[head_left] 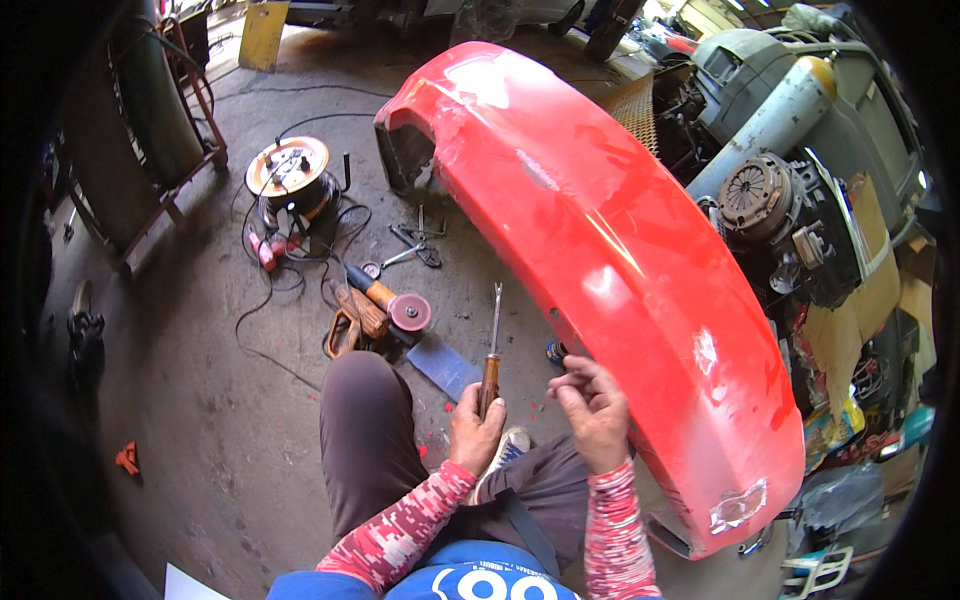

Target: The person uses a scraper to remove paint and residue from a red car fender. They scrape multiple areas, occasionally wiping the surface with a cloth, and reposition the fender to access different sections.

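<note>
My left hand [475,432] is closed around the handle of a wooden-handled tool [490,375]. Its thin metal shaft points away from me and ends in a small fork. To the right, my right hand [598,412] is raised with loosely bent fingers and a gap at the thumb; I see nothing in it. It is close to the near-left edge of a long red car bumper [600,250], which lies curved side up. Scuffs and pale bare patches mark the bumper's paint. A small dark blue round object [555,351] sits beside the bumper, just beyond my right fingers.
An angle grinder [385,300] with a reddish disc lies ahead of my knee, near a blue-grey flat piece [443,370]. Further off are a cable reel [290,180] with trailing cords and some hand tools [410,250]. A gas cylinder [765,125] and clutch parts [755,195] crowd the right.
</note>
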